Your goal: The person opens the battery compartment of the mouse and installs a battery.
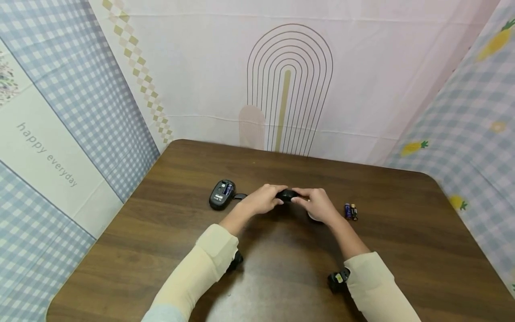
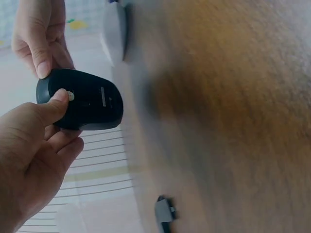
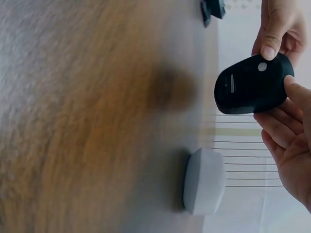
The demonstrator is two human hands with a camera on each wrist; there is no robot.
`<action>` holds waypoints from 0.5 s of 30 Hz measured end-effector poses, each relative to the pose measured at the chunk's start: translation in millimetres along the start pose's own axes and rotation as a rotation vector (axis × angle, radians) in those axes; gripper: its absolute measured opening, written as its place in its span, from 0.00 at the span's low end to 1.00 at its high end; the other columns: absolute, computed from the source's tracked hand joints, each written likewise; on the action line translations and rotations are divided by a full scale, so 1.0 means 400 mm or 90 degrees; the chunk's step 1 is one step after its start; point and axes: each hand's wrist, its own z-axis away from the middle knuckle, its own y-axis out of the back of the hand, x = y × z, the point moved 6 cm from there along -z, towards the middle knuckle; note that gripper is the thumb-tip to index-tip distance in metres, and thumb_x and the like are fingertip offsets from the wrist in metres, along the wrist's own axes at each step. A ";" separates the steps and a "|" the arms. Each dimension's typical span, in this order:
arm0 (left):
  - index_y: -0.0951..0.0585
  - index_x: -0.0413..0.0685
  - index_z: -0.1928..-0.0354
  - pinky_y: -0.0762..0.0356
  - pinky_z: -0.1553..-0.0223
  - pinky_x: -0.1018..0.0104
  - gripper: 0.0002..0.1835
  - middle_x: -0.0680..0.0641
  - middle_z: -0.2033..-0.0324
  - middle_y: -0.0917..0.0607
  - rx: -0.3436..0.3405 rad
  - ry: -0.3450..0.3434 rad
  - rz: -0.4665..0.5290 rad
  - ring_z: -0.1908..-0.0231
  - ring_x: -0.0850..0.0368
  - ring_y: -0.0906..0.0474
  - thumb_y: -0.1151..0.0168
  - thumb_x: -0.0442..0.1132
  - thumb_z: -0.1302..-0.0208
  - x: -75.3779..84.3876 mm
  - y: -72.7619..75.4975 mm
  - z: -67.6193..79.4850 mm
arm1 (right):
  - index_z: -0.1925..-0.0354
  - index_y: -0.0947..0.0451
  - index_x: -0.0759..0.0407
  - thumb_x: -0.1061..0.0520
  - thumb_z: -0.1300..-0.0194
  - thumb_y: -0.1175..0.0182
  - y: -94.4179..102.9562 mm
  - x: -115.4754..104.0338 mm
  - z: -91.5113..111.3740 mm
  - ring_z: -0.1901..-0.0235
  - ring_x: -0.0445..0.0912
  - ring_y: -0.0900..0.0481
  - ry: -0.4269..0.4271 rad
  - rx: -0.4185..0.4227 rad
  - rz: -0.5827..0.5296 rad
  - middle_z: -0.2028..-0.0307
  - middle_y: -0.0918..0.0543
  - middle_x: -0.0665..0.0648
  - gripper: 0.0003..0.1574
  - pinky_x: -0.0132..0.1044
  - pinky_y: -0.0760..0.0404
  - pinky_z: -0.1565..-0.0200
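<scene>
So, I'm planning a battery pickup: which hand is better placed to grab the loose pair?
Probably the right hand: the loose batteries lie nearer it than the left hand. Both hands hold the black mouse.

Left hand and right hand, pinching pair.
Forearms slanted inward; thumbs opposed bent fingers.

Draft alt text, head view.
A person's left hand and right hand grip a rounded black computer mouse above a brown wood-grain table; an upturned black mouse lies to the left, two cylindrical batteries to the right.
</scene>
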 end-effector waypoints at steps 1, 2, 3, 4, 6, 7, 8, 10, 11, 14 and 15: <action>0.31 0.39 0.39 0.30 0.46 0.65 0.23 0.43 0.46 0.24 0.001 -0.004 0.003 0.47 0.55 0.28 0.43 0.35 0.35 0.004 0.005 0.004 | 0.47 0.24 0.64 0.54 0.38 0.40 0.003 -0.003 0.001 0.60 0.52 0.19 -0.001 0.002 -0.007 0.53 0.20 0.65 0.23 0.39 0.20 0.68; 0.31 0.38 0.39 0.30 0.46 0.65 0.23 0.43 0.46 0.23 0.003 -0.008 0.008 0.47 0.55 0.28 0.43 0.35 0.35 0.009 0.011 0.008 | 0.47 0.24 0.64 0.54 0.38 0.40 0.007 -0.006 0.003 0.61 0.52 0.19 -0.002 0.004 -0.013 0.54 0.20 0.65 0.23 0.38 0.20 0.68; 0.31 0.38 0.39 0.30 0.47 0.64 0.23 0.43 0.47 0.23 0.006 -0.011 0.011 0.48 0.55 0.27 0.44 0.35 0.35 0.013 0.015 0.012 | 0.47 0.23 0.64 0.54 0.38 0.40 0.010 -0.009 0.005 0.61 0.52 0.19 -0.003 0.006 -0.022 0.54 0.20 0.65 0.23 0.37 0.21 0.69; 0.30 0.39 0.40 0.29 0.47 0.64 0.22 0.43 0.47 0.23 0.007 -0.013 0.016 0.49 0.55 0.27 0.44 0.36 0.35 0.017 0.019 0.016 | 0.47 0.23 0.64 0.54 0.38 0.40 0.013 -0.011 0.007 0.62 0.51 0.18 -0.005 0.005 -0.028 0.55 0.20 0.65 0.23 0.37 0.21 0.70; 0.30 0.39 0.40 0.28 0.49 0.65 0.22 0.43 0.48 0.22 0.007 -0.020 0.026 0.51 0.56 0.26 0.43 0.36 0.35 0.024 0.026 0.025 | 0.47 0.23 0.63 0.53 0.38 0.40 0.017 -0.018 0.011 0.62 0.51 0.18 -0.007 0.002 -0.035 0.55 0.19 0.65 0.22 0.36 0.21 0.70; 0.29 0.39 0.41 0.28 0.50 0.65 0.21 0.44 0.49 0.22 0.005 -0.022 0.032 0.52 0.57 0.26 0.43 0.37 0.35 0.027 0.029 0.030 | 0.47 0.23 0.63 0.53 0.37 0.40 0.018 -0.022 0.014 0.63 0.50 0.18 -0.009 -0.003 -0.036 0.55 0.19 0.65 0.22 0.36 0.21 0.69; 0.29 0.39 0.41 0.28 0.51 0.66 0.21 0.44 0.49 0.22 0.004 -0.025 0.038 0.53 0.57 0.26 0.43 0.37 0.35 0.031 0.030 0.036 | 0.48 0.23 0.63 0.53 0.37 0.40 0.019 -0.025 0.017 0.63 0.49 0.18 -0.011 -0.008 -0.037 0.55 0.19 0.65 0.22 0.36 0.21 0.69; 0.28 0.40 0.42 0.27 0.53 0.67 0.20 0.44 0.50 0.21 0.003 -0.031 0.049 0.54 0.58 0.25 0.43 0.38 0.35 0.037 0.034 0.046 | 0.48 0.22 0.62 0.52 0.37 0.41 0.020 -0.032 0.023 0.65 0.48 0.18 -0.014 -0.016 -0.036 0.56 0.18 0.64 0.22 0.35 0.21 0.69; 0.28 0.40 0.42 0.27 0.53 0.67 0.20 0.44 0.50 0.21 0.004 -0.034 0.055 0.55 0.59 0.25 0.43 0.38 0.35 0.040 0.036 0.051 | 0.48 0.22 0.62 0.52 0.36 0.41 0.020 -0.035 0.027 0.66 0.48 0.19 -0.017 -0.020 -0.039 0.57 0.18 0.64 0.22 0.35 0.22 0.70; 0.27 0.40 0.43 0.27 0.55 0.69 0.20 0.45 0.51 0.20 0.009 -0.040 0.079 0.57 0.61 0.25 0.43 0.38 0.35 0.049 0.041 0.066 | 0.49 0.22 0.63 0.51 0.36 0.42 0.023 -0.044 0.039 0.73 0.46 0.22 -0.024 -0.026 -0.045 0.59 0.17 0.63 0.22 0.35 0.25 0.73; 0.27 0.40 0.43 0.27 0.56 0.70 0.19 0.45 0.52 0.20 0.012 -0.043 0.087 0.58 0.61 0.25 0.43 0.39 0.34 0.052 0.044 0.071 | 0.49 0.22 0.63 0.51 0.36 0.42 0.024 -0.048 0.042 0.74 0.45 0.24 -0.024 -0.024 -0.044 0.60 0.17 0.63 0.21 0.35 0.27 0.74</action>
